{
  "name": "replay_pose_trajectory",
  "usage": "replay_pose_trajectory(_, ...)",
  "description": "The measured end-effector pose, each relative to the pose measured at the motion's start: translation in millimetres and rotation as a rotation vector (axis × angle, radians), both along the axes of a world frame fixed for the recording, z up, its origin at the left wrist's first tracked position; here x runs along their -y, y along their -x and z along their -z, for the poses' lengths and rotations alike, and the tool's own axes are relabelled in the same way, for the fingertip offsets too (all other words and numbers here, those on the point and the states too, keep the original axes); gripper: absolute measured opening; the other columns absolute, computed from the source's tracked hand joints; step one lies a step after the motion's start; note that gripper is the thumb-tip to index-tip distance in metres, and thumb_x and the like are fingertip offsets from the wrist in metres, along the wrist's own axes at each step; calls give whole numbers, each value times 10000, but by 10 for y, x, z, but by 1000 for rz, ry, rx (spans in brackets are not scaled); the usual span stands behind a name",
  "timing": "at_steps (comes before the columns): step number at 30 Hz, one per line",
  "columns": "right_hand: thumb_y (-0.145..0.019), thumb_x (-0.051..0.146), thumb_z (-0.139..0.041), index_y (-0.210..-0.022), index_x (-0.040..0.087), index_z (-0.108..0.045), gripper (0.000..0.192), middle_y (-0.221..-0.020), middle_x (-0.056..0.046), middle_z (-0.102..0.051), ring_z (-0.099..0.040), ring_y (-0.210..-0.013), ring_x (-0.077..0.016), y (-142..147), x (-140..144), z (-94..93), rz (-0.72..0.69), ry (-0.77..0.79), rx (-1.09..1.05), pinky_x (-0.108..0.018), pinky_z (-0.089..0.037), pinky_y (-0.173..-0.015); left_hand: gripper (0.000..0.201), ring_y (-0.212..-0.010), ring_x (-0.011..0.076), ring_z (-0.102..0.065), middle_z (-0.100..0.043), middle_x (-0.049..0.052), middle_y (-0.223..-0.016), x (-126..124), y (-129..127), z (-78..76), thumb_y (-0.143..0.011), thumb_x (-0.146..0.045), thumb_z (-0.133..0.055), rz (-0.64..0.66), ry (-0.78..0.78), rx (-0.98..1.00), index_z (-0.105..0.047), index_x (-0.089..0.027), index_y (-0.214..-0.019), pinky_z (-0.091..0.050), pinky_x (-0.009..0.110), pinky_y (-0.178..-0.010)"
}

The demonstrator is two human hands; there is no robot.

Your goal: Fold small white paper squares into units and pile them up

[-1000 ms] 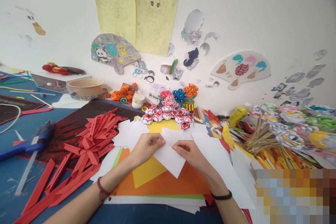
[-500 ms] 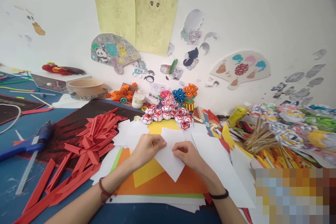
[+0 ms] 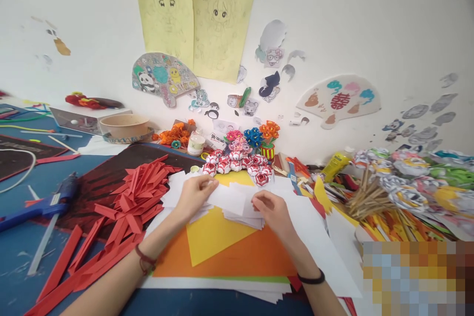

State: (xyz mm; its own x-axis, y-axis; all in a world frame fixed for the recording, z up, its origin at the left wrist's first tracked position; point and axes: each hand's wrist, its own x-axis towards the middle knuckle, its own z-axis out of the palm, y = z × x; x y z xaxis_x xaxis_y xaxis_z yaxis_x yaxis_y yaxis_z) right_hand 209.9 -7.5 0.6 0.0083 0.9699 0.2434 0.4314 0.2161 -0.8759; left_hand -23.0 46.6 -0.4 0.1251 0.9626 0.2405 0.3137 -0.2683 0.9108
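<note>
Here is the left hand (image 3: 196, 193), thumb and forefinger pinched together on a small white rectangular paper slip (image 3: 226, 201), held out toward the middle. Across from it, the right hand (image 3: 273, 211) has its fingers curled, fingertips right by a loose stack of white paper pieces (image 3: 244, 219); whether it grips one of them, you cannot tell. A dark red beaded bracelet (image 3: 145, 256) circles the left wrist, a plain black band (image 3: 311, 276) the right.

Just below the hands, a bright yellow paper sheet (image 3: 209, 242) lies at a slant over a wide orange paper sheet (image 3: 229, 262), with green and white edges peeking out underneath. Beyond the fingertips, red-and-white rosette-shaped paper flowers (image 3: 236, 164) cluster together, and behind them stands a red-and-yellow striped pot (image 3: 267, 152) with orange blooms.

Out to the left, a heap of folded red paper strips (image 3: 137, 195) spreads over a dark mat, and next to it a blue glue gun (image 3: 61, 200) rests on the blue tabletop (image 3: 192, 301). Out to the right, a large white paper sheet (image 3: 320, 244), then a bundle of thin tan sticks (image 3: 365, 195) and a yellow plastic bottle (image 3: 336, 165).
</note>
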Motion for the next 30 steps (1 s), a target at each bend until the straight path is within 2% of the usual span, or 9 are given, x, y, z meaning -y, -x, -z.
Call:
replay_pose_trajectory(2, -818, 275, -527, -894, 175, -611, 151, -868, -63, -640, -590, -793, -200, 109, 64, -23, 94, -240, 169, -330, -467, -728, 328, -480, 87, -306, -375, -47, -484, 91, -90, -10, -783, -442, -538, 49, -3, -74, -653, -139, -738, -178, 208, -461)
replay_pose_trajectory(4, -853, 296, -515, -1056, 189, -594, 242, -1057, -92, -615, -547, -996, -242, 218, 139, -37, 61, -394, 374, -384, -425, -864, 336, -485, 86, -298, -350, -48, -491, 173, -170, -25, -793, -440, -523, 86, 0, -100, -642, -137, -710, -176, 208, -459)
replay_pose_trajectory(7, -860, 381, -532, -1216, 195, -523, 401, -1156, -103, -587, -510, -1064, -272, 326, 217, -24, -71, -441, 605, -422, -402, -911, 347, -497, 84, -298, -344, -49, -508, 230, -230, -51, -794, -450, -526, 124, 21, -83, -613, -134, -680, -196, 206, -460)
replay_pose_trajectory(10, -877, 416, -506, -1279, 200, -475, 457, -1152, -93, -598, -525, -1043, -272, 343, 233, 4, -112, -383, 673, -424, -422, -893, 393, -494, 83, -325, -359, -49, -528, 234, -237, -95, -799, -499, -506, 224, 140, 27, -557, -137, -656, -244, 199, -451)
replay_pose_trajectory(14, -900, 411, -472, -1323, 236, -432, 460, -1196, -80, -581, -524, -1078, -259, 300, 207, 15, -86, -306, 564, -414, -427, -914, 407, -576, 108, -478, -520, -2, -697, 253, -236, -149, -818, -539, -468, 380, 272, 242, -559, -143, -818, -401, 221, -539)
replay_pose_trajectory(16, -903, 404, -470, -1313, 245, -447, 440, -1199, -76, -583, -535, -1078, -242, 287, 196, 12, -72, -268, 448, -384, -445, -905, 405, -650, 119, -526, -583, 39, -852, 267, -239, -142, -805, -504, -530, 449, 250, 277, -545, -155, -1010, -427, 231, -588)
replay_pose_trajectory(19, -893, 408, -489, -1288, 244, -483, 427, -1181, -75, -597, -576, -1006, -220, 286, 193, -4, -65, -225, 280, -339, -480, -845, 521, -746, 129, -535, -584, 78, -1017, 273, -242, -98, -767, -424, -629, 525, 171, 265, -463, -182, -1198, -438, 238, -645)
replay_pose_trajectory(23, -896, 396, -487, -1260, 227, -518, 403, -1119, -78, -627, -603, -918, -196, 293, 202, -45, -100, -177, 137, -302, -498, -775, 505, -762, 128, -530, -564, 87, -1073, 232, -225, -50, -792, -398, -612, 512, 88, 223, -448, -199, -1226, -435, 240, -648)
replay_pose_trajectory(30, -868, 410, -528, -1248, 224, -534, 423, -1139, -90, -618, -587, -954, -217, 305, 188, -31, -110, -184, 124, -320, -486, -787, 492, -758, 125, -531, -564, 82, -1071, 170, -181, -27, -778, -431, -611, 445, 53, 153, -478, -197, -1191, -430, 234, -649)
